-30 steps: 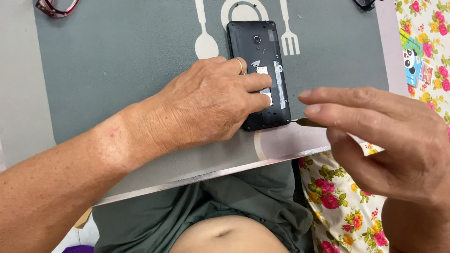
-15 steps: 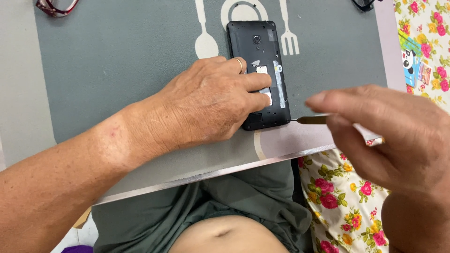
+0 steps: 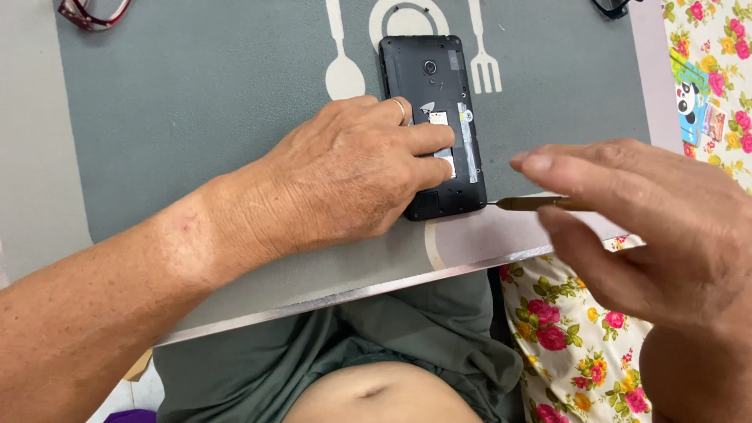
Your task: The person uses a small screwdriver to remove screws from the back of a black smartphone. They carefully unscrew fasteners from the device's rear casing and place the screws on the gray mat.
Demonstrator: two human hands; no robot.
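A black phone (image 3: pixel 429 86) with its back cover off lies face down on a grey placemat (image 3: pixel 196 117) printed with a white spoon, plate and fork. My left hand (image 3: pixel 352 168) lies flat on the phone's lower half, fingers pressing on its inner parts. My right hand (image 3: pixel 658 227) holds a thin brass-coloured tool (image 3: pixel 533 204) whose fine tip points at the phone's lower right corner, just beside its edge.
Red-framed glasses (image 3: pixel 92 12) lie at the mat's top left, and a dark object (image 3: pixel 615 8) sits at the top right. A flowered cloth (image 3: pixel 705 70) covers the right side. The table's metal edge (image 3: pixel 329 298) runs just above my lap.
My right hand has shifted slightly down and right while still holding the tool; its tip stays near the phone's lower right corner. My left hand has not moved.
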